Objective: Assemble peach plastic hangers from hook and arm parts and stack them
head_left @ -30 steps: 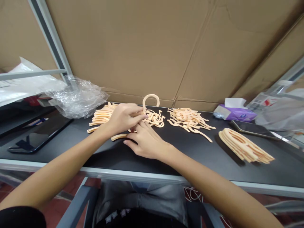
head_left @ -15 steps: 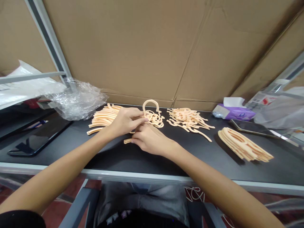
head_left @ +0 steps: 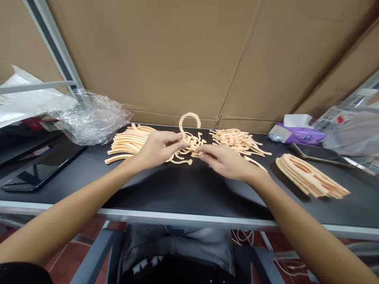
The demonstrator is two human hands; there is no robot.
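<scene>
My left hand (head_left: 161, 148) is closed, with thumb and fingers pinching the base of a peach-coloured hanger hook (head_left: 190, 115) that stands upright above them. To its right, my right hand (head_left: 226, 159) is closed on a peach hanger arm (head_left: 196, 155); only a short end shows past the fingertips. Behind and between the hands lies a loose pile of small hooks (head_left: 197, 141). A curved piece with a round end (head_left: 185, 162) shows just below it; whether it joins the held hook I cannot tell. Left of my left hand, long hanger arms (head_left: 127, 141) lie stacked side by side.
A heap of slender curved pieces (head_left: 237, 140) lies behind my right hand. Farther right are a stack of flat hanger parts (head_left: 310, 175), a purple tissue pack (head_left: 302, 134) and a phone (head_left: 322, 154). Crinkled clear plastic (head_left: 91, 116) and a dark glossy device (head_left: 38, 173) are on the left.
My right hand has moved right and away from my left hand, with the hanger arm's end now pointing toward the hook pile. My left hand still grips the hook. The camera view shifted slightly.
</scene>
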